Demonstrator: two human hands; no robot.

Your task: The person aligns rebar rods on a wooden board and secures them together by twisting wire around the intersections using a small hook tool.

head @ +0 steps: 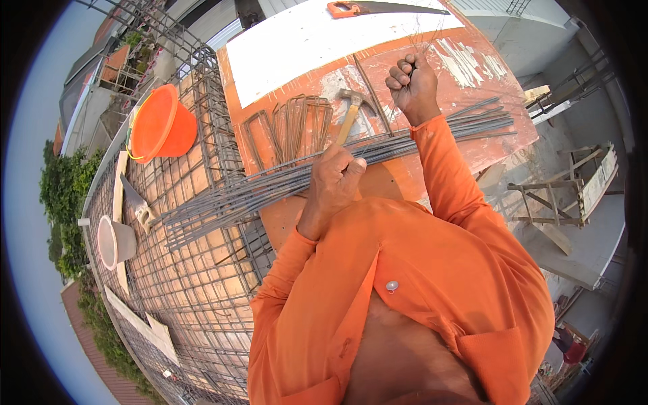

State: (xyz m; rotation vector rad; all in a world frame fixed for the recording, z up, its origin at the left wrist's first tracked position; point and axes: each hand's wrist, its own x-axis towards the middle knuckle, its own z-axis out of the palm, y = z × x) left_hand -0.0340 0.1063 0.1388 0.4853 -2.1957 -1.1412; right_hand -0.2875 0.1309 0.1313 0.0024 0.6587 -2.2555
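Observation:
My left hand [335, 176] is curled at the middle of a long bundle of thin steel reinforcing bars [243, 195], with the thumb turned up. Its fingers' undersides are hidden. The bars lie across a reddish board table [405, 177] and stick out past its left edge. Raised above the table, my right hand [414, 86] is in a fist around a bunch of thin tie wires [422, 43], whose loose ends fan out beyond it. Between my hands lies a claw hammer [353, 112], its handle end near my left hand. Several bent rebar stirrups [293, 126] rest left of the hammer.
A handsaw with an orange handle [349, 8] lies on a white sheet [298, 50] at the far side. Left, a rebar mesh [202, 283] carries an orange bucket [164, 124], a pale bucket [116, 242] and another handsaw [137, 202]. A wooden trestle [562, 187] stands lower right.

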